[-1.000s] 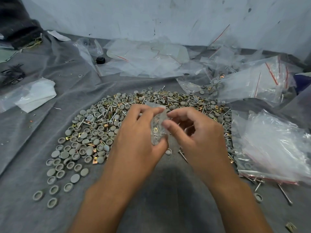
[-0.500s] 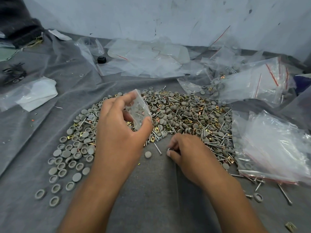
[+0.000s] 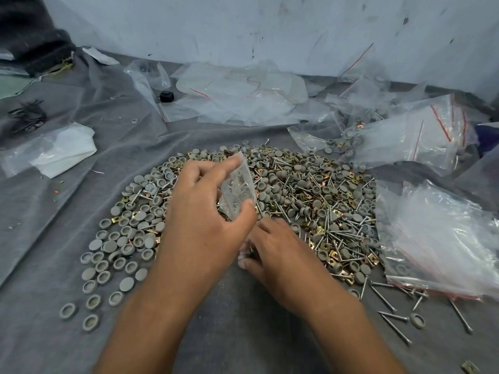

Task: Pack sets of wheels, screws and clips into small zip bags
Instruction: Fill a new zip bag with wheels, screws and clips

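Our right hand (image 3: 280, 255) had dropped from the bag to the cloth.
Our left hand (image 3: 205, 211) pinched the small zip bag (image 3: 237, 188) upright above the pile (image 3: 310, 201) (mouth up, for loading) while right fingertips pinched parts.

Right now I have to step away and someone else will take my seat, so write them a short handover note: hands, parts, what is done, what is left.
Left hand: grip on a small zip bag, held up over the pile; it already holds some parts, but the count cannot be read.
Right hand: low on the grey cloth at the near edge of the pile, fingers pinching small parts, seemingly a screw and a wheel.
Parts: the mixed pile of grey wheels, screws and brass clips lies ahead.
Empty zip bags: stacked on the right.
Done: this bag is partly filled.
Left: drop in the picked parts, complete the set, zip it shut.
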### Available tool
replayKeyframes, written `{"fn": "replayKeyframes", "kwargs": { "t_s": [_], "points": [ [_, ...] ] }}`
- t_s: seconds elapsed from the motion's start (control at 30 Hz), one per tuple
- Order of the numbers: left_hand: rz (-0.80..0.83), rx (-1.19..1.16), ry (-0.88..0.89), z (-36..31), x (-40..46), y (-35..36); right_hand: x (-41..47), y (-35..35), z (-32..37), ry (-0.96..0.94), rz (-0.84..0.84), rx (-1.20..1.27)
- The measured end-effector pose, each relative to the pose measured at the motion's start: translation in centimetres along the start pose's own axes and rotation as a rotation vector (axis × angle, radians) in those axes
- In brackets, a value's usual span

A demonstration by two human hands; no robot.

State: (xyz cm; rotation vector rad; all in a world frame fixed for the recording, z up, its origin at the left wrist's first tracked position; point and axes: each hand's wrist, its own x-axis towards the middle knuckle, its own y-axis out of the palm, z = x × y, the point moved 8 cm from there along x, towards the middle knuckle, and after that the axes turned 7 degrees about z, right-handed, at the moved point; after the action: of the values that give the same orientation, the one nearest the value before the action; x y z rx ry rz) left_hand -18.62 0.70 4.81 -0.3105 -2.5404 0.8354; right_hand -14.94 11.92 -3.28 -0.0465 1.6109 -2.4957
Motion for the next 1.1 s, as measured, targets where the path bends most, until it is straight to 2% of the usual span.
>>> {"fn": "replayKeyframes", "kwargs": {
  "t_s": [0.1, 0.17, 0.27, 0.33, 0.43, 0.57, 0.73, 0.8, 0.87, 0.97, 1.03, 1.1],
  "points": [
    [0.03, 0.017, 0.011, -0.1, 0.1, 0.5, -0.2, -0.9, -0.7, -0.007, -0.046, 0.181],
    [0.041, 0.022, 0.029, -0.3, 0.1, 0.8, -0.9, -3.8, -1.5, -0.011, -0.285, 0.381],
    [0.066, 0.033, 0.04, -0.6, 0.0, 1.4, -3.2, -8.8, -1.1, -0.135, -0.738, 0.485],
    [0.093, 0.05, 0.045, -0.8, -0.1, 1.8, -4.0, -10.1, 0.2, -0.234, -0.83, 0.444],
    [0.119, 0.084, 0.07, -1.1, -0.3, 2.1, -3.6, -9.6, 1.6, -0.281, -0.743, 0.294],
    [0.146, 0.138, 0.075, -1.0, -0.2, 2.6, -2.7, -8.5, 0.8, -0.174, -0.602, 0.231],
    [0.148, 0.09, 0.046, -0.7, -0.2, 2.6, -2.9, -9.3, -0.6, -0.131, -0.675, 0.345],
    [0.11, 0.063, 0.03, -0.5, -0.1, 2.1, -2.8, -9.5, -2.9, -0.029, -0.701, 0.375],
    [0.061, 0.052, 0.017, -0.3, 0.0, 1.4, -2.1, -8.7, -5.9, 0.158, -0.598, 0.304],
    [0.006, 0.024, 0.002, -0.2, 0.0, 0.6, -1.0, -5.8, -8.9, 0.414, -0.293, 0.159],
    [-0.004, 0.013, -0.005, -0.2, -0.1, 0.4, -0.7, -4.4, -9.0, 0.465, -0.165, 0.106],
    [-0.003, 0.016, -0.007, -0.2, -0.1, 0.5, -0.5, -4.0, -8.5, 0.471, -0.134, 0.038]
  ]
}}
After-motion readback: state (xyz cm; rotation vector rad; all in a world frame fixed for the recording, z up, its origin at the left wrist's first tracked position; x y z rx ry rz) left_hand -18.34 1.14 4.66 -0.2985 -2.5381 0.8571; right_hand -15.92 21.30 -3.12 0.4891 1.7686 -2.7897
